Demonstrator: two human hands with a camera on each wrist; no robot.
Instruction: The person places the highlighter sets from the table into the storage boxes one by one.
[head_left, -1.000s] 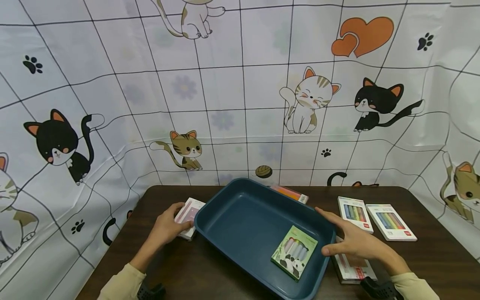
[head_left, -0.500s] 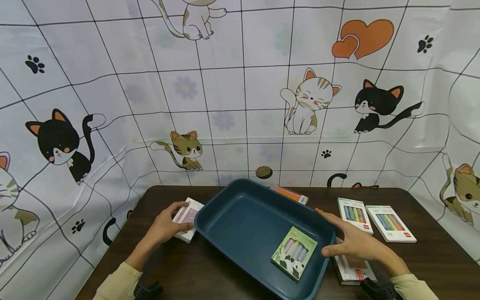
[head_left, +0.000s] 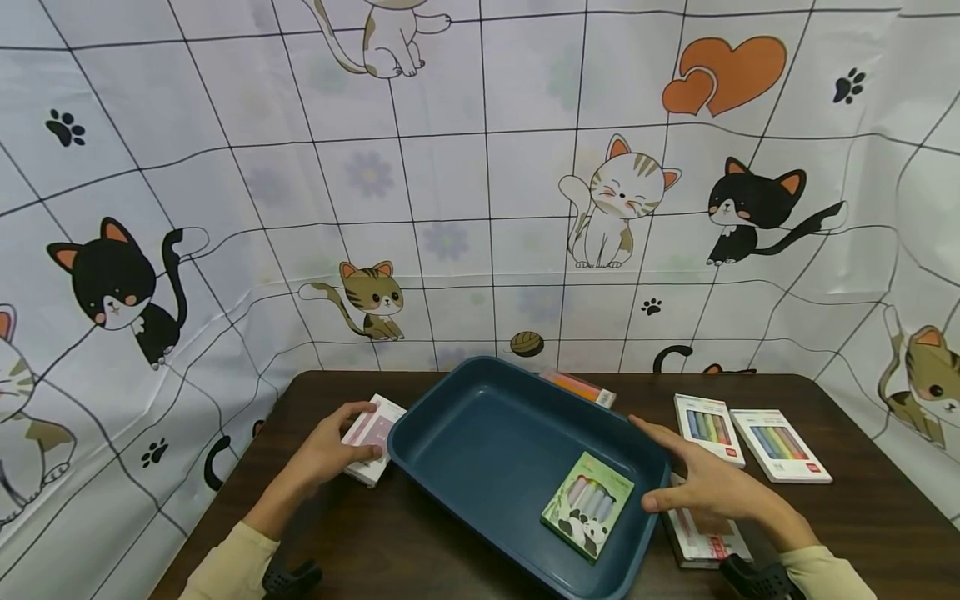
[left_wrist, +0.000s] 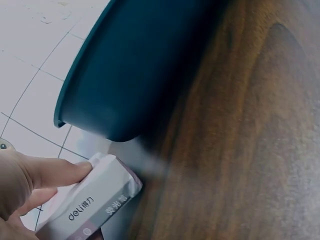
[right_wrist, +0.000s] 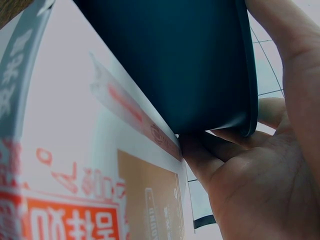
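Note:
My left hand (head_left: 326, 446) pinches a small white and pink highlighter box (head_left: 372, 437) between thumb and fingers, beside the left corner of a dark blue tray (head_left: 480, 467). In the left wrist view, the highlighter box (left_wrist: 92, 200) shows its printed edge below the tray corner (left_wrist: 115, 90). My right hand (head_left: 705, 475) grips the tray's right corner, thumb lying over the rim. From the right wrist view, the other fingers (right_wrist: 200, 157) reach beneath the tray (right_wrist: 185, 65). A green box with a panda picture (head_left: 588, 504) lies inside the tray, towards its right end.
Two white boxes with coloured stripes, one nearer (head_left: 711, 429) and one further right (head_left: 782, 446), lie on the dark wooden table (head_left: 420, 542). Another white box (head_left: 708, 537) lies under my right wrist. An orange pack (head_left: 581, 387) shows behind the tray. A cat-patterned curtain (head_left: 450, 183) surrounds the table.
My left hand and the highlighter box have shifted slightly left, and the box has turned a little. The right hand and the tray stay where they were.

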